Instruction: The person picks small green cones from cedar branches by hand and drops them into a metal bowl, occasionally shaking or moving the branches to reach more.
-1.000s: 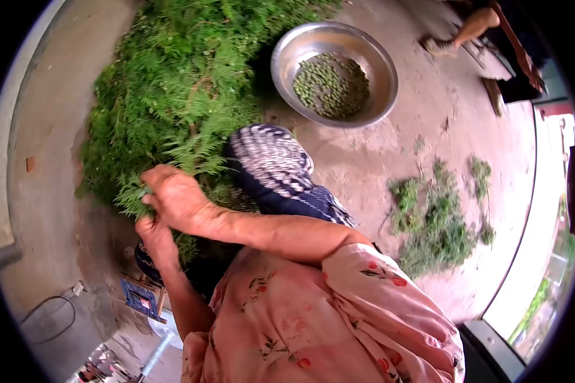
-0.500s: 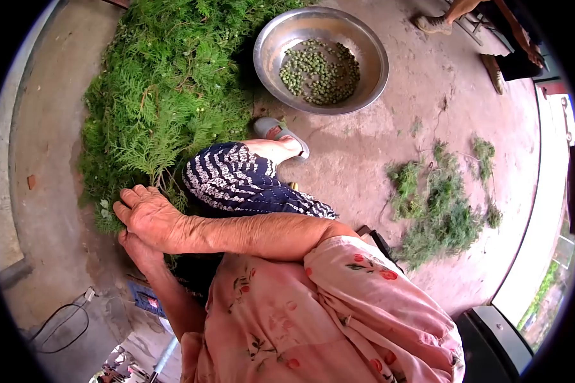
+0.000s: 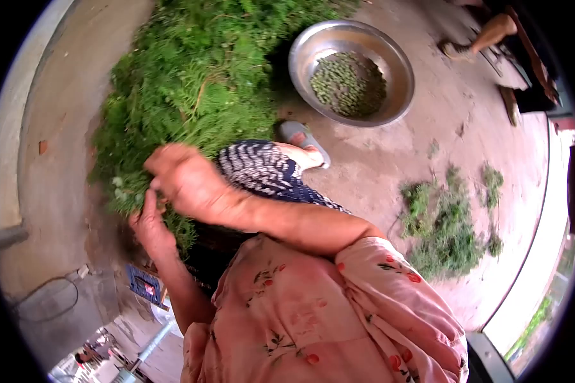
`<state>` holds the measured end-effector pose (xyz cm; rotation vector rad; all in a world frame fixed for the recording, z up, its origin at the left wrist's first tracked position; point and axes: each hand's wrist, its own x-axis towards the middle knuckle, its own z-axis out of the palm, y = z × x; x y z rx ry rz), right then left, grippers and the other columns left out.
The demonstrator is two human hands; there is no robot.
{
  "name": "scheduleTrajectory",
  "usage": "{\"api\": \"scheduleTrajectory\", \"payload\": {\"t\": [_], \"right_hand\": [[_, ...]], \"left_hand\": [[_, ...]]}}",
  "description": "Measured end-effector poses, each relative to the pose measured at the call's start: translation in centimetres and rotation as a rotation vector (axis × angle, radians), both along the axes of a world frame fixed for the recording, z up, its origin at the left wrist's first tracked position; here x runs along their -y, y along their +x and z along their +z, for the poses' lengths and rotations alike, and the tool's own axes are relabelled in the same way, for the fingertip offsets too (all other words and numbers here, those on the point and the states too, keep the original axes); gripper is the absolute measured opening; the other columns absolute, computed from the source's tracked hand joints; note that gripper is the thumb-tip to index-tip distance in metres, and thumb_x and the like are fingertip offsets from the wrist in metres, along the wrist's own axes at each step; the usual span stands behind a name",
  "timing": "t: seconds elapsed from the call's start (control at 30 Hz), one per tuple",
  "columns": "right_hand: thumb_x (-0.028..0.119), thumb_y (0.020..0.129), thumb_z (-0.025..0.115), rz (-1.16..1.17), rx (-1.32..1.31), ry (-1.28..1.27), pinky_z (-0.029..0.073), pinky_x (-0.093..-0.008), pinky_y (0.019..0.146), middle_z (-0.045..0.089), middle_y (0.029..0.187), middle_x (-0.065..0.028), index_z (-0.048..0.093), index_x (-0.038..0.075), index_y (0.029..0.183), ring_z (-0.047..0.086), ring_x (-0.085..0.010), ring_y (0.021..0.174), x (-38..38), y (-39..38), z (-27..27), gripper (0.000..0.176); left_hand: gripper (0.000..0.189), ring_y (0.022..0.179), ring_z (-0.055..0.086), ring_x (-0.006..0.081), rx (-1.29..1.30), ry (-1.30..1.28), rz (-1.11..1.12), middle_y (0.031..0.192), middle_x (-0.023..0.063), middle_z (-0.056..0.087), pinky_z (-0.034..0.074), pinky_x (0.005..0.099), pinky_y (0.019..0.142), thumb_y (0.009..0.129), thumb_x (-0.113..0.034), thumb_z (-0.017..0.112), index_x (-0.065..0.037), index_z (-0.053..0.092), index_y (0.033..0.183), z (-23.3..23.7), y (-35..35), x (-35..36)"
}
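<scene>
Right hand (image 3: 184,182) is motion-blurred, fingers curled inward; fingertips hard to resolve, can't tell what, if anything, they grip. Left hand (image 3: 152,228) just below it, thumb raised, next to a light-green leafy sprig (image 3: 128,191); its other fingers are partly hidden, so opening and hold can't be read either.

Large heap of feathery green branches (image 3: 191,83) lies in front of and beside the hands, cut off by the top edge. Flat, frond-like foliage, thin brown stems, detail smeared.

Wide round shiny metal basin (image 3: 397,73) right of heap: sloping wall, rim fully in view. Small roundish green pieces (image 3: 341,83) spread on its bottom, soft-edged. Looser green clumps (image 3: 450,233) on the rough concrete floor (image 3: 370,172).

Navy-and-white patterned cloth (image 3: 255,167) covers the knee; grey slipper (image 3: 292,130) beyond. Pink floral shirt (image 3: 287,313) blocks the lower middle. Second person (image 3: 495,32), upper right: cropped, limbs and shoes only.
</scene>
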<state>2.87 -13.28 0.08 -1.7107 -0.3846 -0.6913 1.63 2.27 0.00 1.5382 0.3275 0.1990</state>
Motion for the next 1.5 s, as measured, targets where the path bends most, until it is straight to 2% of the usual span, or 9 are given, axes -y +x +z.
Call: {"api": "scheduleTrajectory", "payload": {"t": [0.07, 0.17, 0.3, 0.47, 0.6, 0.97, 1.3, 1.37, 1.5], "right_hand": [[0.01, 0.075, 0.061, -0.05, -0.081, 0.084, 0.048, -0.037, 0.073, 0.06, 0.087, -0.0183, 0.061, -0.002, 0.09, 0.058, -0.0334, 0.082, 1.8, 0.8, -0.3, 0.019], [0.001, 0.083, 0.055, 0.0, -0.376, 0.329, 0.048, -0.0265, 0.071, 0.062, 0.085, -0.0071, 0.061, 0.001, 0.096, 0.06, -0.0139, 0.078, 3.4, 2.1, -2.3, 0.015], [0.004, 0.085, 0.052, 0.127, -0.566, 0.778, 0.051, -0.0291, 0.074, 0.063, 0.088, -0.0086, 0.06, 0.001, 0.101, 0.062, -0.0173, 0.077, 4.9, 2.3, -1.7, 0.017], [0.006, 0.086, 0.052, 0.19, -0.442, 0.856, 0.05, -0.0281, 0.072, 0.063, 0.086, -0.0083, 0.06, 0.001, 0.101, 0.062, -0.0162, 0.075, 5.1, 1.8, -0.9, 0.017], [0.005, 0.083, 0.057, 0.371, -0.5, 0.714, 0.047, -0.0206, 0.054, 0.064, 0.082, -0.0049, 0.062, 0.003, 0.096, 0.06, -0.0105, 0.067, 1.8, 0.1, 1.4, 0.014], [-0.009, 0.079, 0.055, 0.521, -0.245, 0.127, 0.049, -0.0212, 0.054, 0.054, 0.087, -0.0064, 0.059, -0.001, 0.093, 0.055, -0.0114, 0.063, -0.9, 0.0, 0.3, 0.017], [0.003, 0.078, 0.063, 0.597, -0.415, 0.315, 0.047, -0.021, 0.053, 0.056, 0.08, -0.0034, 0.061, -0.001, 0.091, 0.055, -0.0083, 0.064, 0.2, -0.2, -1.1, 0.014], [0.007, 0.081, 0.061, 0.635, -0.865, 0.59, 0.044, -0.0184, 0.054, 0.058, 0.079, -0.0016, 0.063, 0.002, 0.087, 0.054, -0.007, 0.064, 1.0, -0.4, -0.7, 0.008], [0.009, 0.083, 0.058, 0.709, -0.864, 0.971, 0.043, -0.0199, 0.053, 0.058, 0.076, -0.0012, 0.058, 0.003, 0.096, 0.055, -0.0085, 0.064, 1.7, -0.4, -0.9, 0.014]], "left_hand": [[0.017, 0.069, 0.06, 0.016, 0.051, -0.046, -0.012, 0.086, 0.0048, 0.062, 0.048, 0.0278, 0.06, 0.076, -0.002, 0.064, 0.001, 0.059, 0.093, 1.4, -0.3, 2.2], [0.012, 0.066, 0.061, 0.017, 0.063, -0.097, -0.031, 0.082, 0.0048, 0.063, 0.046, 0.0268, 0.057, 0.075, -0.004, 0.066, -0.001, 0.062, 0.086, 1.4, 0.0, 1.9], [0.006, 0.058, 0.06, 0.0152, 0.073, -0.145, -0.076, 0.069, 0.0029, 0.062, 0.044, 0.0253, 0.055, 0.074, -0.006, 0.068, -0.003, 0.064, 0.074, 0.8, 0.0, 1.6], [0.01, 0.057, 0.06, 0.0114, 0.084, -0.148, -0.117, 0.065, 0.0005, 0.06, 0.033, 0.0189, 0.044, 0.074, -0.012, 0.07, -0.006, 0.062, 0.073, 0.8, -0.3, 1.7], [0.009, 0.057, 0.058, 0.013, 0.071, -0.174, -0.14, 0.073, 0.004, 0.063, 0.043, 0.0234, 0.05, 0.076, -0.007, 0.067, -0.001, 0.064, 0.081, 0.9, -0.6, 1.1], [0.011, 0.064, 0.059, 0.009, 0.2, 0.023, -0.295, 0.075, 0.0051, 0.064, 0.054, 0.0256, 0.056, 0.079, -0.003, 0.062, 0.003, 0.062, 0.088, -0.3, -1.6, 0.6], [0.01, 0.054, 0.051, 0.0079, 0.039, 0.084, -0.424, 0.068, 0.0023, 0.06, 0.043, 0.0207, 0.048, 0.079, -0.01, 0.064, -0.001, 0.064, 0.083, -0.2, -1.8, 0.8], [0.01, 0.052, 0.051, 0.0086, -0.001, 0.088, -0.437, 0.067, 0.0021, 0.059, 0.042, 0.0206, 0.048, 0.078, -0.01, 0.064, -0.001, 0.065, 0.083, 0.1, -1.7, 0.9], [0.01, 0.05, 0.05, 0.0072, -0.093, -0.091, -0.398, 0.066, 0.0002, 0.057, 0.041, 0.0204, 0.045, 0.079, -0.009, 0.064, 0.0, 0.064, 0.084, 0.7, -1.7, 1.7]]}}
